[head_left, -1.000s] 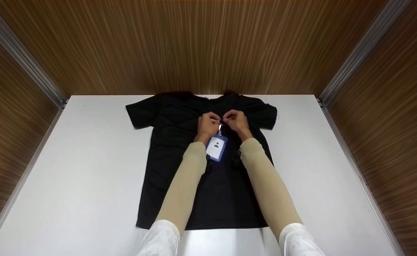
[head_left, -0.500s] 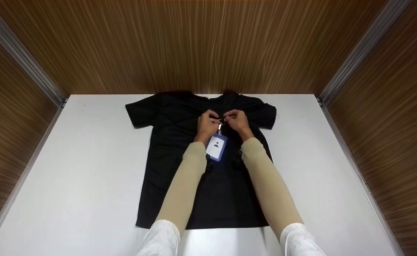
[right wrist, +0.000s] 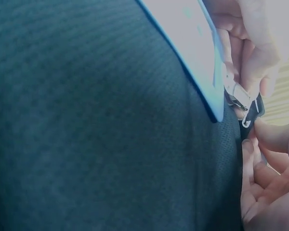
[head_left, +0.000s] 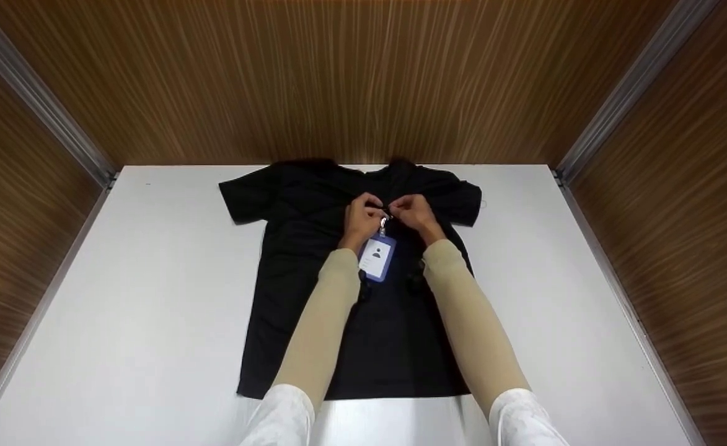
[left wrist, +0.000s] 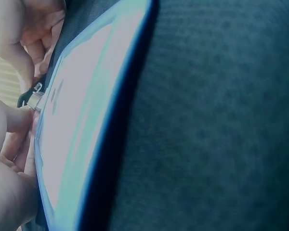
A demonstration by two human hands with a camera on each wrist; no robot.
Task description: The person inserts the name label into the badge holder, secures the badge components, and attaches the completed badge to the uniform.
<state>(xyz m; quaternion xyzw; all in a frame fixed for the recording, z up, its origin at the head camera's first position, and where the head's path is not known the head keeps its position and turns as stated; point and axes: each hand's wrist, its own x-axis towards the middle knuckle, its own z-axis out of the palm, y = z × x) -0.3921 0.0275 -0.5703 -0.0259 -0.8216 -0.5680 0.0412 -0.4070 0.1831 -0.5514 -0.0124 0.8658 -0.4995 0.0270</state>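
Note:
A black T-shirt (head_left: 338, 297) lies spread flat, collar away from me. On its chest rests an ID badge (head_left: 376, 259) in a blue holder, hanging from a metal clip (right wrist: 235, 93) with a pin end (right wrist: 246, 121). My left hand (head_left: 361, 220) pinches the badge's clip between thumb and fingers, just above the holder. Close beside it, my right hand (head_left: 415, 212) pinches a small raised fold of the black shirt (right wrist: 254, 109) at the pin end. Whether the pin passes through the cloth is too small to tell.
The shirt lies on a white table (head_left: 152, 297), its collar near the back edge. A wood-grain panel (head_left: 338, 80) rises behind, with similar side panels joined by grey metal corner posts (head_left: 642, 80).
My right hand has shifted slightly toward me and to the right, still pinching at the cloth. The left hand and the badge stay almost in place.

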